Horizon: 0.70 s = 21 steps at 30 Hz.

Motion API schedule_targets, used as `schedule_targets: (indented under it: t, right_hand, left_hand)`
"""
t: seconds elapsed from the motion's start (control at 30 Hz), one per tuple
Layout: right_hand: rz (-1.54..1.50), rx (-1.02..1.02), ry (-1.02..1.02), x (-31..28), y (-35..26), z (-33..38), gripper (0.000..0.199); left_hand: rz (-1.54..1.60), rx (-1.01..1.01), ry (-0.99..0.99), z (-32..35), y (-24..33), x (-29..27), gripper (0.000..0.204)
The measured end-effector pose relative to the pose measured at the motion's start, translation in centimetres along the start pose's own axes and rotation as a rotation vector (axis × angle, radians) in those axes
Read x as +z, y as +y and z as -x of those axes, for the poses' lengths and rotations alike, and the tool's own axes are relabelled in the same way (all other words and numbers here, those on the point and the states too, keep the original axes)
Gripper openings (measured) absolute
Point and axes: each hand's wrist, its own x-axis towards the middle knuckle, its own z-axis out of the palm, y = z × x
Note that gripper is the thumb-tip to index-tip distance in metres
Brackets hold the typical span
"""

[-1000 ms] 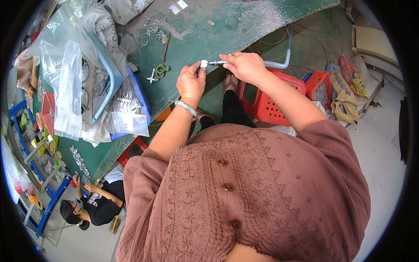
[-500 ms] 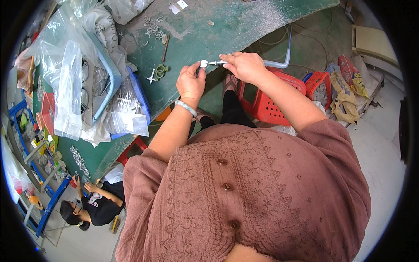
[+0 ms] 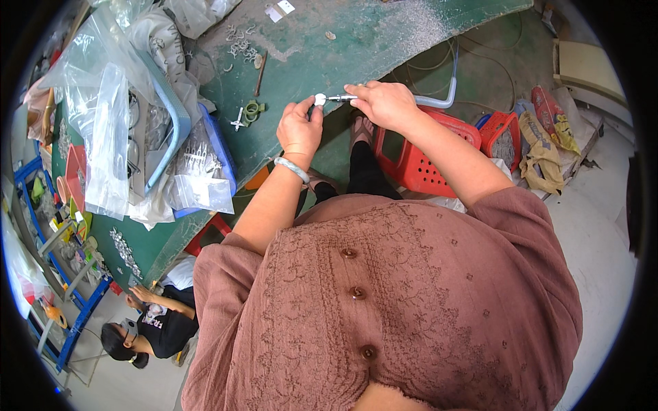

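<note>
My left hand [image 3: 299, 128], a pale bangle at its wrist, pinches a small white piece [image 3: 320, 99] between thumb and fingertips near the edge of the green table [image 3: 301, 65]. My right hand [image 3: 385, 105] grips a slim, pen-shaped metal handpiece [image 3: 340, 98], whose tip points left and meets the white piece or lies very close to it. A pale blue hose [image 3: 449, 96] trails from behind the right hand. Left of my hands lie a green ring-shaped part [image 3: 252, 111], a small white cross-shaped part [image 3: 238, 119] and a brown rod [image 3: 260, 74].
Small curved pieces [image 3: 240, 44] lie scattered farther back. A blue tray [image 3: 218, 147] with plastic bags and small metal parts stands at left. Below the table edge sits a red plastic stool [image 3: 428, 154], beside a red basket [image 3: 506, 137]. A co-worker [image 3: 161, 322] sits at lower left.
My hands, the white piece and the handpiece stay in nearly the same place. At lower left the co-worker's head and hands have shifted slightly right and down.
</note>
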Motion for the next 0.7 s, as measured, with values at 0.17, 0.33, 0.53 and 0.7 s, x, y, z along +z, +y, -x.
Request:
schedule_targets:
  t: [0.17, 0.33, 0.53, 0.7]
  right_hand:
    - [0.0, 0.002, -0.005, 0.04, 0.0, -0.02, 0.032]
    - [-0.002, -0.001, 0.007, 0.18, 0.05, -0.01, 0.032]
    - [0.003, 0.003, -0.004, 0.19, 0.09, -0.01, 0.032]
    - [0.003, 0.0, -0.007, 0.11, 0.09, -0.03, 0.032]
  left_hand:
    - [0.001, -0.002, -0.005, 0.0, 0.1, -0.07, 0.02]
    - [0.01, -0.001, 0.013, 0.01, 0.12, -0.05, 0.021]
    - [-0.006, 0.007, 0.017, 0.0, 0.05, 0.06, 0.02]
    - [0.003, -0.004, -0.006, 0.02, 0.05, -0.02, 0.02]
